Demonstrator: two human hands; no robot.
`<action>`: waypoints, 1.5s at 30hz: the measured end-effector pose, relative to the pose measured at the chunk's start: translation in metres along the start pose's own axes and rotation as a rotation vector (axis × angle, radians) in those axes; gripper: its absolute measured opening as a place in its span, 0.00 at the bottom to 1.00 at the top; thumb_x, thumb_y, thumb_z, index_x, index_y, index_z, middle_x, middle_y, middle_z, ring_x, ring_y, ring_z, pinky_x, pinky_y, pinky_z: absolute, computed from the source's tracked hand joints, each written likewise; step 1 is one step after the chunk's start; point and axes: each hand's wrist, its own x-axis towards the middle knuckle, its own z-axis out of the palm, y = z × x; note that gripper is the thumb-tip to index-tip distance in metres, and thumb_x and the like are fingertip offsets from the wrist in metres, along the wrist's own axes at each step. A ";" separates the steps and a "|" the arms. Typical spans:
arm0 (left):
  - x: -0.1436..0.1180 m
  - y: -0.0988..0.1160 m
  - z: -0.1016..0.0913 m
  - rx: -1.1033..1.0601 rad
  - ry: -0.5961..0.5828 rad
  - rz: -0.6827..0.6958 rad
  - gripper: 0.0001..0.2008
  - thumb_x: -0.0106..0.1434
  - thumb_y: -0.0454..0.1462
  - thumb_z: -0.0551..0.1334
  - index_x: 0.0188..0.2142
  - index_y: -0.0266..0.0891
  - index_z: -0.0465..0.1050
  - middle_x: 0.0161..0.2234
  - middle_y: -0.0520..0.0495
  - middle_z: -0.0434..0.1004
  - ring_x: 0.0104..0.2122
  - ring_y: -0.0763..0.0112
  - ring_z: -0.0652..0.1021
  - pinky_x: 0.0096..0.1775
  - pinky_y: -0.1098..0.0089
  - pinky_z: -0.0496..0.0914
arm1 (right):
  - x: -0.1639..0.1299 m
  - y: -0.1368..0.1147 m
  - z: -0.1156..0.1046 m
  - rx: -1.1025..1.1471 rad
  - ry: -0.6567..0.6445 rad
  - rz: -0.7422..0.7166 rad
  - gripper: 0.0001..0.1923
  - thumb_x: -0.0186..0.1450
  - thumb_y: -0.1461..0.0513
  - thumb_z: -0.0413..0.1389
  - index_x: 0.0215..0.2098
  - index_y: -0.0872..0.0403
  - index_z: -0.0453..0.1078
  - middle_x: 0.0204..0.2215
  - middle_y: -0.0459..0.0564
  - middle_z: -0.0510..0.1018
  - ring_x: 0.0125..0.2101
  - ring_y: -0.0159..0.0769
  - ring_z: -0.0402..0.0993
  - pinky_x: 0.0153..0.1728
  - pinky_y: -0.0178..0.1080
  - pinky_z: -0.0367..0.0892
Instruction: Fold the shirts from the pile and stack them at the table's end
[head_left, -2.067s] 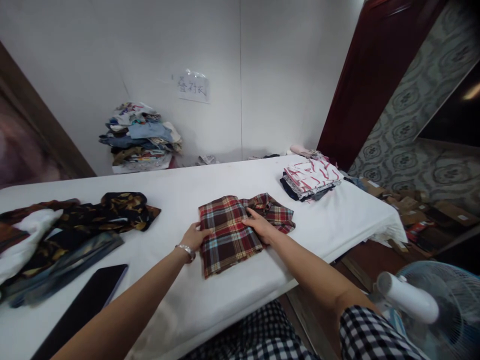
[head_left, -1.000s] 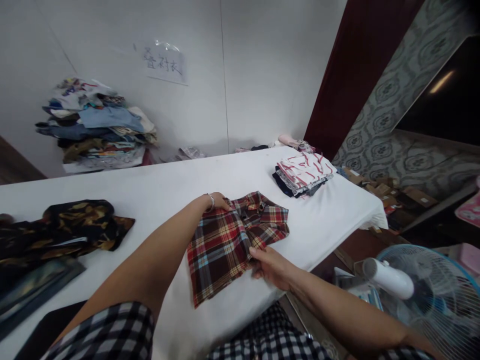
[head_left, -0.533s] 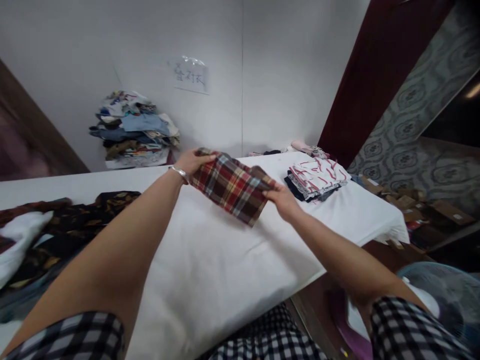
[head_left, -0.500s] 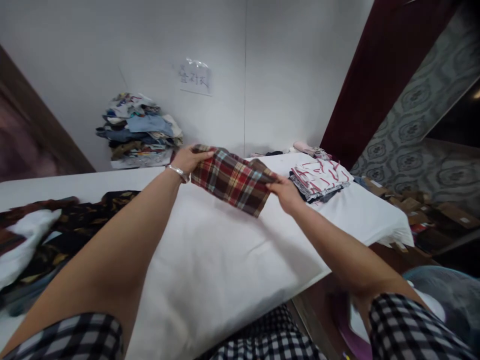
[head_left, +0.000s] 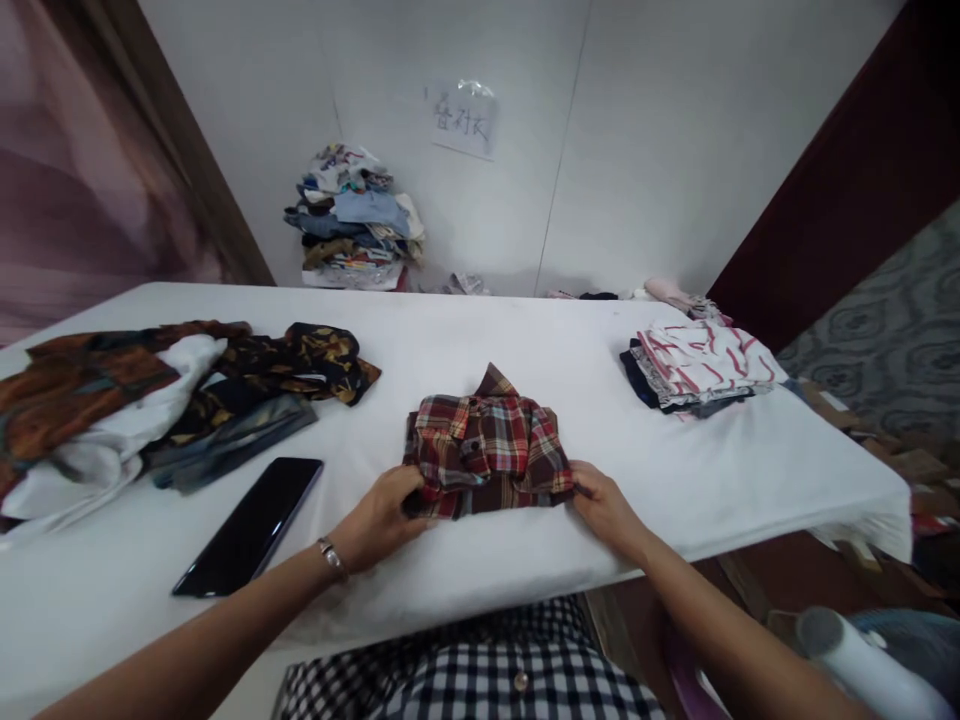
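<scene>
A folded red and brown plaid shirt (head_left: 487,445) lies on the white-covered table (head_left: 480,560) in front of me, its collar pointing away and its buttons facing up. My left hand (head_left: 386,515) pinches the near left corner of the shirt, thumb and fingers closed on the cloth. At the near right corner, my right hand (head_left: 604,505) grips the edge in the same way. A bracelet (head_left: 332,557) circles my left wrist.
Left lie a dark smartphone (head_left: 251,525) and loose clothes (head_left: 150,390). Folded clothes (head_left: 705,362) are stacked on the right. A tall clothing pile (head_left: 356,220) stands against the wall, near a handwritten sign (head_left: 463,122). A fan (head_left: 870,655) is below the table's right edge.
The plaid shirt has come down from the air onto the table, closer to me, and now shows its collar and buttons. Both hands moved down with it. My view shifted left, bringing the phone into sight.
</scene>
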 end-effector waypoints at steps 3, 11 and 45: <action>0.002 0.004 -0.005 -0.266 0.066 -0.215 0.27 0.48 0.51 0.68 0.46 0.44 0.74 0.42 0.44 0.81 0.44 0.56 0.78 0.47 0.59 0.71 | -0.002 -0.011 -0.008 0.104 -0.045 0.074 0.20 0.54 0.67 0.54 0.43 0.49 0.78 0.47 0.49 0.78 0.51 0.45 0.70 0.58 0.48 0.59; 0.063 0.007 -0.005 -0.674 0.152 -0.459 0.28 0.51 0.58 0.64 0.39 0.36 0.76 0.44 0.38 0.81 0.45 0.55 0.79 0.47 0.60 0.73 | 0.052 -0.023 -0.009 0.172 0.211 0.389 0.40 0.57 0.52 0.62 0.64 0.55 0.59 0.34 0.49 0.79 0.40 0.42 0.75 0.49 0.46 0.67; 0.081 0.012 -0.019 -0.549 0.182 -0.382 0.23 0.51 0.55 0.62 0.36 0.39 0.74 0.37 0.45 0.83 0.39 0.58 0.81 0.41 0.62 0.75 | 0.083 -0.027 0.014 0.060 0.236 0.046 0.17 0.59 0.58 0.56 0.46 0.50 0.73 0.43 0.48 0.80 0.44 0.40 0.75 0.52 0.45 0.67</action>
